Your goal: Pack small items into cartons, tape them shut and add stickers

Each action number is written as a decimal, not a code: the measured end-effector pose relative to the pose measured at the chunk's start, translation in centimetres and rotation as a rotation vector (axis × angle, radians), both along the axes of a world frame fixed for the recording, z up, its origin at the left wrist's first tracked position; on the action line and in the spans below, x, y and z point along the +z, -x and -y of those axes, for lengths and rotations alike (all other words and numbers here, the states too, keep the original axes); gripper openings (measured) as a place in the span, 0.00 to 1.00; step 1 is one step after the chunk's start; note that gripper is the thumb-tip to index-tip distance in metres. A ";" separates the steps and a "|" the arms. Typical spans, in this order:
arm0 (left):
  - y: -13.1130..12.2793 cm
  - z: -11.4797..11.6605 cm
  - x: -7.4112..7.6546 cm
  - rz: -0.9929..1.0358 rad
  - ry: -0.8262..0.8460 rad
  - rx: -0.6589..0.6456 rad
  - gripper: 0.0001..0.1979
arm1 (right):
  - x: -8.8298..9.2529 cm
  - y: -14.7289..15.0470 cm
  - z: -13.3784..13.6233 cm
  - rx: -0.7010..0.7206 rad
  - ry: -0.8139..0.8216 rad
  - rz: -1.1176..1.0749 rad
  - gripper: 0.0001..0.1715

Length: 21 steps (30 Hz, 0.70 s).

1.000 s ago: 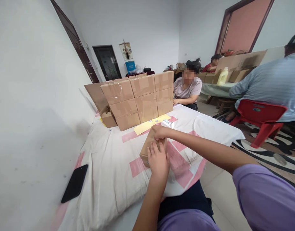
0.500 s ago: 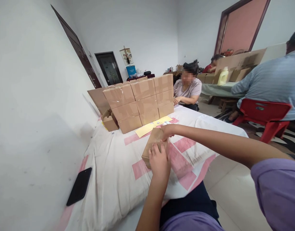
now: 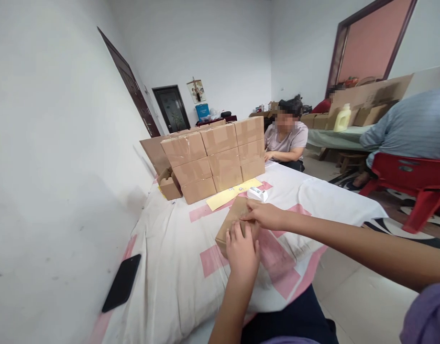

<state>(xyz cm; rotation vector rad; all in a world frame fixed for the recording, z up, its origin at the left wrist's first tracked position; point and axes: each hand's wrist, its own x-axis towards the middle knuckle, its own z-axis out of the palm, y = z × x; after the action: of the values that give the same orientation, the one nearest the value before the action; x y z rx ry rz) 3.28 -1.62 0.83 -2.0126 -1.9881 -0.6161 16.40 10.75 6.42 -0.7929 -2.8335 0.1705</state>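
1. On the tablecloth (image 3: 162,267), white with pink patches, a closed-looking brown cardboard box (image 3: 226,229) lies flat between the wearer and the carton stack, set at a slant; both hands on it
2. Left hand (image 3: 242,251): palm down over the near right part of the box, fingers a little spread, pressing on the top rather than gripping
3. Right hand (image 3: 263,215): reaches in from the right, fingers bent, fingertips down on the box top just ahead of the left fingers; can't tell if it pinches anything
4. Small white object (image 3: 258,194) just beyond the right hand, type unclear; yellow paper strip (image 3: 223,198) next to it, along the foot of the stack
5. Carton stack (image 3: 223,165): front face three wide, three high, clear tape on the cartons
6. Left of stack: open carton (image 3: 172,190), contents too small to tell; large cardboard sheet (image 3: 153,154) behind it
7. Black smartphone (image 3: 121,283) on the cloth by the wall, well apart from the hands
8. Co-worker in a pale top (image 3: 284,141) past the stack's right end; another in a blue shirt (image 3: 413,124) on a red plastic chair (image 3: 408,174)
9. Pale yellow jug (image 3: 342,119) stands on the green-covered table (image 3: 335,139) at right
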 end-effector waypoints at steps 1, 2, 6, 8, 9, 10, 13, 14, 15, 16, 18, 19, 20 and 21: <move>0.1 0.0 0.1 0.003 0.000 -0.011 0.23 | -0.1 -0.6 0.2 -0.016 0.003 0.004 0.24; 0.1 0.0 0.2 0.004 0.000 -0.021 0.23 | -0.2 -1.2 0.4 -0.030 -0.004 0.015 0.25; 0.2 0.2 0.3 0.000 -0.003 -0.041 0.23 | -0.2 -3.3 1.7 -0.100 -0.043 0.052 0.35; 0.5 0.3 0.2 -0.010 -0.007 -0.054 0.23 | -0.5 -4.5 2.4 -0.124 -0.060 0.027 0.38; 0.9 0.3 0.2 -0.018 -0.009 -0.068 0.23 | -0.8 -5.1 2.7 -0.134 -0.067 0.006 0.38; 1.6 0.2 0.2 -0.026 -0.010 -0.085 0.24 | -1.3 -5.8 2.9 -0.144 -0.072 -0.016 0.38; 4.9 -0.1 0.5 -0.054 -0.010 -0.120 0.23 | -3.2 -7.6 2.9 -0.201 -0.063 -0.077 0.36; 6.2 -0.3 0.6 -0.076 -0.010 -0.117 0.23 | -4.0 -8.1 2.5 -0.228 -0.044 -0.095 0.34; 7.6 -0.5 0.6 -0.125 -0.014 -0.110 0.23 | -4.8 -8.5 1.9 -0.257 -0.016 -0.112 0.33; 8.8 -0.7 0.5 -0.178 -0.022 -0.107 0.23 | -5.5 -8.8 1.1 -0.288 0.014 -0.130 0.31; 10.6 -1.1 0.2 -0.283 -0.067 -0.105 0.23 | -6.5 -9.0 -1.3 -0.345 0.073 -0.170 0.26; 11.1 -1.2 0.0 -0.324 -0.103 -0.105 0.23 | -6.7 -8.8 -2.8 -0.365 0.095 -0.195 0.23; 11.4 -1.3 -0.2 -0.358 -0.144 -0.103 0.23 | -6.8 -8.5 -4.4 -0.375 0.109 -0.223 0.21; 11.5 -1.4 -0.4 -0.384 -0.186 -0.102 0.23 | -6.6 -7.9 -6.1 -0.379 0.115 -0.251 0.20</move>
<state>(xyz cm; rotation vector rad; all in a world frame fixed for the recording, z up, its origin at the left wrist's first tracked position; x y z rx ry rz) -8.25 -0.19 0.40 -1.9531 -1.5568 -0.3808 24.32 16.85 -0.22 -1.2196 -2.4071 0.3490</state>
